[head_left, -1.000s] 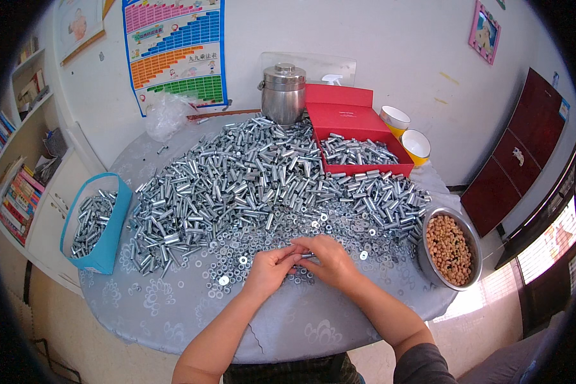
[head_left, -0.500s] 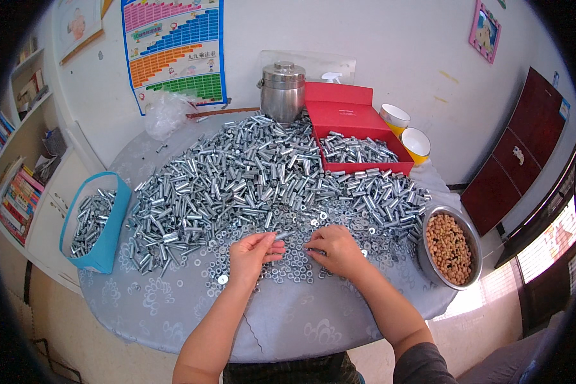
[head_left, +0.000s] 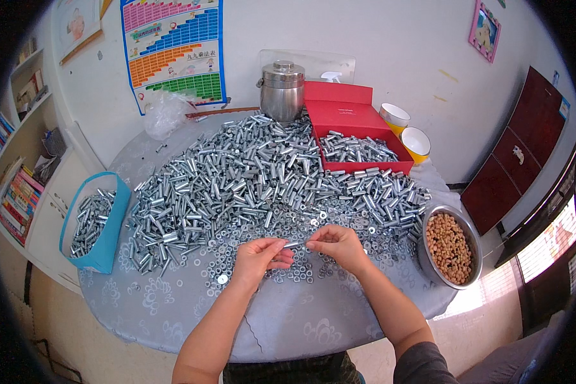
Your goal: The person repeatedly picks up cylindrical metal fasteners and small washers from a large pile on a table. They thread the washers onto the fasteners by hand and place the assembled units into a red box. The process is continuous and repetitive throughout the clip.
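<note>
Head view: round tabletop (head_left: 173,307) under a pale patterned cloth, carrying a broad heap of zinc-bright sleeves and bolts (head_left: 249,173), spread wide so single pieces lie within reach. Loose washers and nuts (head_left: 294,272) scattered along the near edge of the heap, directly beneath the hands. Left hand (head_left: 259,258) and right hand (head_left: 336,245), both curled nearly closed, meet just above the washers; between their fingertips one small metal sleeve (head_left: 296,244), held level at each end, apparently for fitting a part onto it. Blue tub (head_left: 105,240) at the left rim, partly filled with like pieces. Red box (head_left: 358,150) at the far side, likewise stocked. Steel bowl of brown nuts (head_left: 451,246) at the right rim. Lidded steel pot (head_left: 283,89) and two yellow-rimmed bowls (head_left: 406,131) near the wall.
</note>
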`<state>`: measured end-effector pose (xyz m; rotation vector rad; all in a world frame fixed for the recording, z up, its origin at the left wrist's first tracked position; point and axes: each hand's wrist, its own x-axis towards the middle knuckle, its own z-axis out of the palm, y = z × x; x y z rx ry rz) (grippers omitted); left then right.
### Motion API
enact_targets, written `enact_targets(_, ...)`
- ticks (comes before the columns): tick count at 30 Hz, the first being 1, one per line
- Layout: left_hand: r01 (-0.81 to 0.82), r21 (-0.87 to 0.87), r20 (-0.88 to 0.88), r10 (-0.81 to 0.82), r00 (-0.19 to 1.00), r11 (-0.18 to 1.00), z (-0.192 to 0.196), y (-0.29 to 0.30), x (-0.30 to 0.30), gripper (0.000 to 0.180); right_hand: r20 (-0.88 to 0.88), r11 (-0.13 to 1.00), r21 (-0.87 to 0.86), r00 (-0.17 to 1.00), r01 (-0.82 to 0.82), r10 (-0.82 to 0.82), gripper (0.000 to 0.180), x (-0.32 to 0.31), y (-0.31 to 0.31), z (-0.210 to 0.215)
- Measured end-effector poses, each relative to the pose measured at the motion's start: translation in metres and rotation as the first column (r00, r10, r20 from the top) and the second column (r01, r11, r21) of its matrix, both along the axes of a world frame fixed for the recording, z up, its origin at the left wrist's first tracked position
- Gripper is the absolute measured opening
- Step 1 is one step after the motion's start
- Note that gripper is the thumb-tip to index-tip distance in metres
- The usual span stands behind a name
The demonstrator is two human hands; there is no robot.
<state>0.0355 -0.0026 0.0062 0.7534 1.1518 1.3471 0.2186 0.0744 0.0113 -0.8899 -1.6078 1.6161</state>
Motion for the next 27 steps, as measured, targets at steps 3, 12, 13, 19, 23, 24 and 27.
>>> enact_targets(3,0.019,-0.005,0.023,-0.019,1.0,1.0,0.001,-0.001,0.0,0.022,-0.036,0.998,-0.062,0.999,-0.023,0.021,0.016,0.001,0.0,0.002)
enact_targets(12,0.086,-0.035,0.13,-0.081,0.988,0.996,-0.001,-0.001,-0.003,0.023,0.122,0.991,0.053,0.985,-0.126,0.119,0.03,0.0,-0.005,0.011)
enact_targets(13,0.098,-0.036,0.138,-0.092,0.986,0.995,-0.001,-0.002,-0.004,0.023,0.116,0.988,0.059,0.984,-0.145,0.138,0.029,0.0,-0.005,0.01)
enact_targets(19,0.133,-0.06,0.196,-0.119,0.973,0.989,-0.004,-0.001,-0.005,0.024,0.141,0.977,0.065,0.972,-0.201,0.19,0.029,0.0,-0.007,0.013)
enact_targets(23,0.144,-0.08,0.232,-0.122,0.965,0.986,-0.006,-0.001,-0.006,0.024,0.057,0.996,0.059,0.996,-0.068,0.064,0.025,-0.006,-0.011,0.014)
enact_targets(24,0.148,-0.079,0.232,-0.126,0.964,0.986,-0.007,-0.001,-0.005,0.024,0.02,0.997,0.08,1.0,-0.019,0.017,0.024,-0.006,-0.011,0.014)
enact_targets(27,0.155,-0.077,0.241,-0.132,0.961,0.985,-0.008,0.0,-0.004,0.024,-0.034,0.983,0.185,0.999,0.014,-0.008,0.02,-0.004,-0.005,0.001)
